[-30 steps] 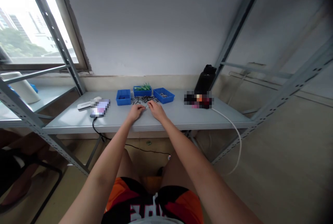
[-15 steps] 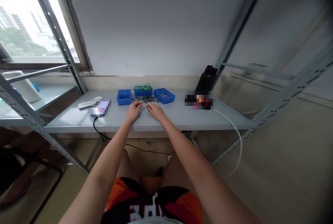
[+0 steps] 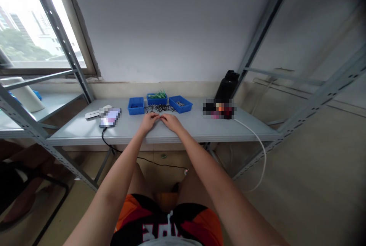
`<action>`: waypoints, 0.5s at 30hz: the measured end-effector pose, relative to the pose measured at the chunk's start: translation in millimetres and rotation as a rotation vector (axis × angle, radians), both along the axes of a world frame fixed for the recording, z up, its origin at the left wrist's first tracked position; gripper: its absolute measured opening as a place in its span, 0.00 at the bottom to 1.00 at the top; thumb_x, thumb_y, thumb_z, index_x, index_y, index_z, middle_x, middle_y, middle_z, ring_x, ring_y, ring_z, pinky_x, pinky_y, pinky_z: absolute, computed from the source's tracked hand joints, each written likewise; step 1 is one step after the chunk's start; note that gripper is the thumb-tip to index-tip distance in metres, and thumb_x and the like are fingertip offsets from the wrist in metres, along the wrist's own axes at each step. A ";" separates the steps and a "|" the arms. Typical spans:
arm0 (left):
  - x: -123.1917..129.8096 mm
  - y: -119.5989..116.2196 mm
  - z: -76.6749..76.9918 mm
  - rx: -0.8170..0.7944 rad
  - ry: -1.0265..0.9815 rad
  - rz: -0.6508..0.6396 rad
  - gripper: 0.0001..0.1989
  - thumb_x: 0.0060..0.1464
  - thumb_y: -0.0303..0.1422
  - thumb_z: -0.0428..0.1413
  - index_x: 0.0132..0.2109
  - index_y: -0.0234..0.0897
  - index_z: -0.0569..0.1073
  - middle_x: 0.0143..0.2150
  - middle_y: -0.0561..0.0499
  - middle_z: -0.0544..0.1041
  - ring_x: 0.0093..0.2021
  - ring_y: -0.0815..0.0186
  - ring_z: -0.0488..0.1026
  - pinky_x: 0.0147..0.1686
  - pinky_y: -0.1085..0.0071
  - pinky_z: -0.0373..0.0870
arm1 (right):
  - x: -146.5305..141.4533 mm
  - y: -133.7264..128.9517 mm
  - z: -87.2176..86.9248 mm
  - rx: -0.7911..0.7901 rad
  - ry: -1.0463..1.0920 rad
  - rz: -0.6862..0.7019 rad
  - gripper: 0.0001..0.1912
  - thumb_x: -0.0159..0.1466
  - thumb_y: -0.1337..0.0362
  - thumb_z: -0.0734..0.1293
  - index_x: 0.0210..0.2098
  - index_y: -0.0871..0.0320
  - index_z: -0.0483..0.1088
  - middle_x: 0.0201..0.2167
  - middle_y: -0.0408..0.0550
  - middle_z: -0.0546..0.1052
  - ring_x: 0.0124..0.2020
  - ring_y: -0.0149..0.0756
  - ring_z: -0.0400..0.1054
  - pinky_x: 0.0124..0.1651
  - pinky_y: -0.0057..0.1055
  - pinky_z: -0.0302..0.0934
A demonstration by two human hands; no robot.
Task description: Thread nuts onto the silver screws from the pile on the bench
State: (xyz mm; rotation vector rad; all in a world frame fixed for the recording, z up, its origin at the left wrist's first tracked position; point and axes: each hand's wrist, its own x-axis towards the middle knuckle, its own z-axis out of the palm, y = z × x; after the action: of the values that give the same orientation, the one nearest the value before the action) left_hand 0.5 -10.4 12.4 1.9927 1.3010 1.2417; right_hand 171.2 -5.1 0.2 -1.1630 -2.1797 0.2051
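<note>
My left hand [image 3: 149,121] and my right hand [image 3: 170,121] meet fingertip to fingertip above the front half of the grey shelf [image 3: 194,129]. Both are pinched closed around something too small to make out. Just beyond them lies a loose pile of small black and silver pieces [image 3: 161,108]. Three blue trays surround the pile: the left tray [image 3: 136,111] holds dark bits, the back tray [image 3: 157,102] holds green strips [image 3: 158,95], and the right tray [image 3: 187,108] holds small silvery pieces.
A phone [image 3: 111,117] with a black cable and a white object [image 3: 92,114] lie to the left. At the right stand a black bottle [image 3: 228,86] and a blurred dark and red item [image 3: 219,110] beside a white cable [image 3: 265,154]. Metal posts flank the shelf.
My left hand has shifted slightly right, and the small gap between the two hands' fingertips has closed. The trays and the pile look the same.
</note>
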 end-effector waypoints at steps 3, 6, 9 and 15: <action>0.1 -0.9 1.0 -0.002 0.012 -0.020 0.11 0.53 0.36 0.55 0.37 0.34 0.80 0.38 0.45 0.81 0.41 0.59 0.75 0.46 0.65 0.69 | 0.0 -0.3 -0.3 0.009 -0.014 0.013 0.12 0.68 0.62 0.61 0.40 0.56 0.76 0.37 0.50 0.78 0.37 0.37 0.69 0.41 0.30 0.58; 0.4 -1.1 0.9 -0.016 -0.002 -0.058 0.11 0.53 0.35 0.56 0.37 0.34 0.80 0.40 0.45 0.81 0.41 0.59 0.75 0.47 0.65 0.69 | 0.0 1.5 -2.0 0.018 -0.028 0.016 0.11 0.68 0.63 0.61 0.39 0.56 0.76 0.36 0.50 0.78 0.37 0.37 0.69 0.42 0.30 0.58; 0.4 1.0 -1.6 -0.010 -0.015 -0.078 0.10 0.52 0.34 0.56 0.36 0.32 0.79 0.39 0.44 0.81 0.41 0.60 0.75 0.47 0.66 0.68 | -0.4 3.3 -2.9 0.023 -0.029 0.020 0.11 0.68 0.63 0.61 0.38 0.57 0.76 0.35 0.50 0.78 0.37 0.36 0.69 0.42 0.30 0.59; 0.9 6.0 -5.9 -0.026 -0.002 0.033 0.10 0.53 0.33 0.54 0.39 0.31 0.76 0.35 0.45 0.79 0.36 0.62 0.74 0.42 0.67 0.68 | -1.6 -0.3 -0.1 0.027 0.082 -0.044 0.15 0.67 0.63 0.60 0.51 0.57 0.70 0.39 0.51 0.77 0.39 0.38 0.69 0.44 0.31 0.60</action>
State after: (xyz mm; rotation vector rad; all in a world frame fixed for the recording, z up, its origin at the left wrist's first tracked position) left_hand 1.5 -4.4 6.5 1.9595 1.3470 1.2351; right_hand 169.5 -5.4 0.1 -1.1659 -2.0771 0.2005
